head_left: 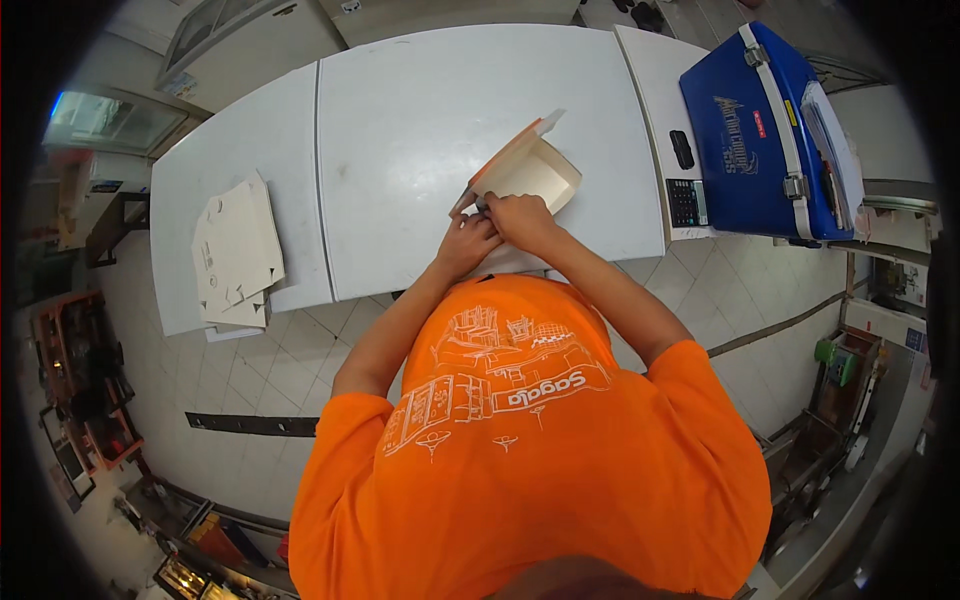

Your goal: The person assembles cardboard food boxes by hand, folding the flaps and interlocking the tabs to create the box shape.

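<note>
A small cardboard box [541, 180], pale inside with an orange outer side, stands partly folded on the white table [400, 130]. Its lid flap rises at the far left side. My right hand [522, 220] is closed on the near edge of the box, fingers bent and pinching the board. Close beside it, my left hand [468, 243] grips the near left corner, its fingertips almost touching the right hand. Both hands cover the near corner, so the tabs there are hidden.
Flat unfolded box blanks [238, 245] lie stacked at the table's left end. On the right are a calculator [687, 203], a black oblong object [682, 150] and a large blue cooler box [745, 130] with papers on its lid. A seam [318, 150] crosses the table.
</note>
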`<state>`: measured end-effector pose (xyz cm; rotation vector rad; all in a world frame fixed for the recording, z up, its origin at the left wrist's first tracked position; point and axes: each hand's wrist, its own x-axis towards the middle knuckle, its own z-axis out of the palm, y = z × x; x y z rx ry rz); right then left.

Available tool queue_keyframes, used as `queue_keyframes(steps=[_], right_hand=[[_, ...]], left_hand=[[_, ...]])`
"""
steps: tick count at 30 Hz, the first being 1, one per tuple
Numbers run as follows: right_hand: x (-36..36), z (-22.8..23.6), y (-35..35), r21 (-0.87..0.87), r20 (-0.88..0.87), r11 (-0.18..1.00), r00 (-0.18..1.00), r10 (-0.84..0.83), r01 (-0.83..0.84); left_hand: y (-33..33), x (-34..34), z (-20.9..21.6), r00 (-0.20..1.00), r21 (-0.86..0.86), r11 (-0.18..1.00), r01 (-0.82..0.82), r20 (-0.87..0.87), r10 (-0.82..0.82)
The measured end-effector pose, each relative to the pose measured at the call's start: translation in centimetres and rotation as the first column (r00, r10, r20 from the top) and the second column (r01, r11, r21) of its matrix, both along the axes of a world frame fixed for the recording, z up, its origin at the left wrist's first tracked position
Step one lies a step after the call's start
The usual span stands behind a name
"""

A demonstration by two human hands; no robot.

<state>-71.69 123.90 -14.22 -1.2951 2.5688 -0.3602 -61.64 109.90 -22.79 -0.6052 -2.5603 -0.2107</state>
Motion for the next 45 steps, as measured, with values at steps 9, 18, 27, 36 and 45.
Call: queue_keyframes(steps=[9, 18, 27, 36, 45], right_hand=[[-0.7, -0.5, -0.5, 0.044, -0.003, 0.995, 0.996, 0.091, -0.090], [0.3, -2.6, -0.7, 0.043, 0.011, 0.999, 1.000, -0.028, 0.027], [0.9, -3.0, -0.8, 0.008, 0.146, 0.995, 0.984, -0.103, 0.103], [0.8, -0.4, -0.2, 0.057, 0.355, 0.982, 0.915, -0.190, 0.181], [-7.8, -2.9, 3.4, -0.125, -0.163, 0.910, 0.896, -0.413, 0.396]], left_hand=[[-0.3, -0.3, -2.3, 0.977, 0.180, 0.982, 0.056, 0.191, -0.091], [0.4, 0.2, -2.0, 0.935, 0.412, 0.908, 0.073, 0.288, -0.206], [-0.3, 0.2, -2.0, 0.958, 0.367, 0.922, 0.124, 0.196, -0.208], [-0.9, 0.4, -2.8, 0.942, 0.378, 0.918, 0.120, 0.249, -0.226], [-1.4, 1.5, 1.7, 0.952, 0.287, 0.928, 0.238, 0.120, -0.281]])
